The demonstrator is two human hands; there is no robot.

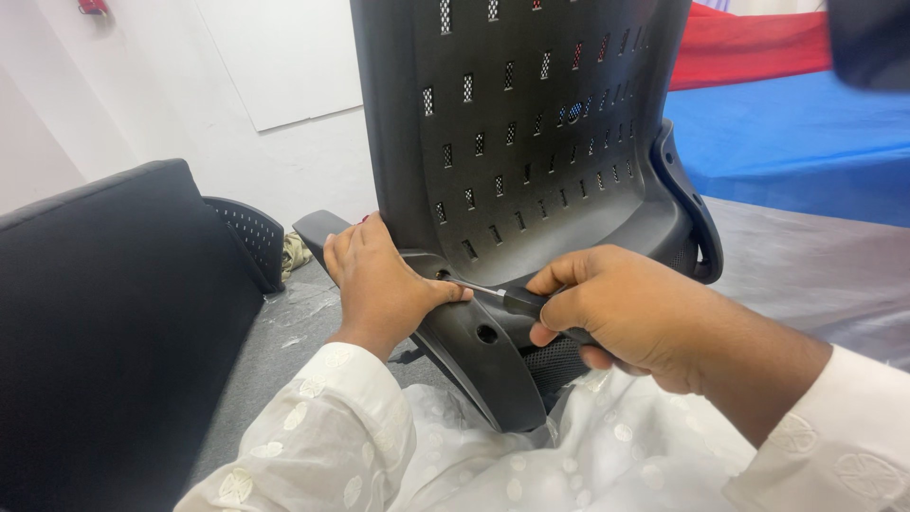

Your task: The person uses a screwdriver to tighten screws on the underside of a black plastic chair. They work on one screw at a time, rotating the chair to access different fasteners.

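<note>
Head view: black cushion (104,332) beside chair back (531,123).

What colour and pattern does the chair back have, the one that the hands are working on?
The chair back is black plastic with rows of small slotted holes, seen best in the head view.
</note>
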